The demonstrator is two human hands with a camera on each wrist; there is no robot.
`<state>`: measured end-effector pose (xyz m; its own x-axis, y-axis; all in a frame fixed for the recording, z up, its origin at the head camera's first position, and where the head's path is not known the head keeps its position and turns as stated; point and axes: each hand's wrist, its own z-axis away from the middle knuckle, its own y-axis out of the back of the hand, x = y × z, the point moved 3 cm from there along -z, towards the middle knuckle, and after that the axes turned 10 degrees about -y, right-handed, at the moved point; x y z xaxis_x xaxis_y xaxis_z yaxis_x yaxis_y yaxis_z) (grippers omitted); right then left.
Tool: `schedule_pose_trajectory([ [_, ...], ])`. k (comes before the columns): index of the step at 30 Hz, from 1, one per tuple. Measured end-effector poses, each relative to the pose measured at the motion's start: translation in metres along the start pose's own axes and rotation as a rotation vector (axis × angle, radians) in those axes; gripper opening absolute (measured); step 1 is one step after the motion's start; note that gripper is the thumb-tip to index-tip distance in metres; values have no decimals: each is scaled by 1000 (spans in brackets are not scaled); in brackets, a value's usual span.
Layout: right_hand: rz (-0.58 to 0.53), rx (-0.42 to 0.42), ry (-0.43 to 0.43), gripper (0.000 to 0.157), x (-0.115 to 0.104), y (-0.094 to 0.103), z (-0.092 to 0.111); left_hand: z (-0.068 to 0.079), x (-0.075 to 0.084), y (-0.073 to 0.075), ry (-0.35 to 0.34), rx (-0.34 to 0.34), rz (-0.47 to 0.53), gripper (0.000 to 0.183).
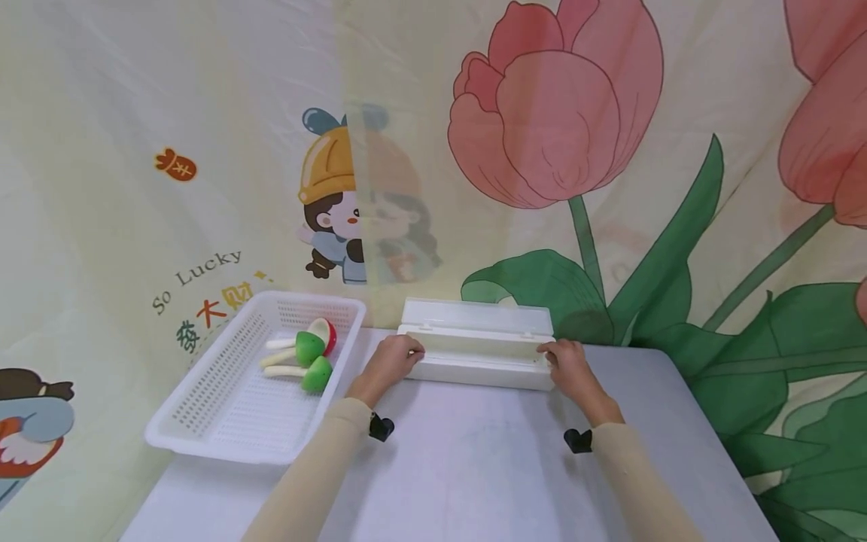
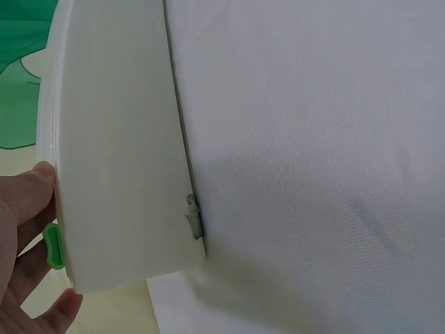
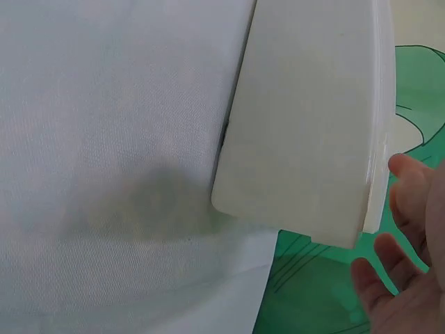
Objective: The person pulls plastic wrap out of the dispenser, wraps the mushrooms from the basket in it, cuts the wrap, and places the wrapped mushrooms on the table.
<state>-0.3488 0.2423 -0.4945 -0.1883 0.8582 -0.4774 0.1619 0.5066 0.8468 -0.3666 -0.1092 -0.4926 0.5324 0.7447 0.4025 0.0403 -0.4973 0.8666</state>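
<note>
A long white plastic box (image 1: pixel 484 374) sits at the back of the table, its translucent lid (image 1: pixel 474 315) raised behind it. At its left end, my left hand (image 1: pixel 393 364) holds the rim, the thumb at the upper edge and the other fingers round the end. A small green clip (image 2: pixel 53 246) shows between those fingers. My right hand (image 1: pixel 573 370) is at the right end, fingers loosely bent, one fingertip right at the rim; the lower fingers (image 3: pixel 372 284) stand apart from the wall. Inside, the box's visible floor is bare.
Left of the box, a white perforated basket (image 1: pixel 203 380) holds two green-capped toy mushrooms (image 1: pixel 315 374) and a red-and-white one (image 1: pixel 323 334). A white cloth covers the table (image 1: pixel 467 467). Right behind the box hangs a printed curtain (image 1: pixel 400 68) with tulips and cartoon figures.
</note>
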Motion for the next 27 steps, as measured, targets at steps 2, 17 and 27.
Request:
schedule_pose_trajectory([
  [2, 4, -1, 50, 17, -1, -1, 0, -1, -1, 0, -2, 1, 1, 9],
  [17, 95, -40, -51, 10, -2, -13, -7, -2, -3, 0, 2, -9, 27, 10],
  [27, 96, -62, -97, 11, -3, -11, -10, -9, -2, -3, 16, -94, -155, 10],
])
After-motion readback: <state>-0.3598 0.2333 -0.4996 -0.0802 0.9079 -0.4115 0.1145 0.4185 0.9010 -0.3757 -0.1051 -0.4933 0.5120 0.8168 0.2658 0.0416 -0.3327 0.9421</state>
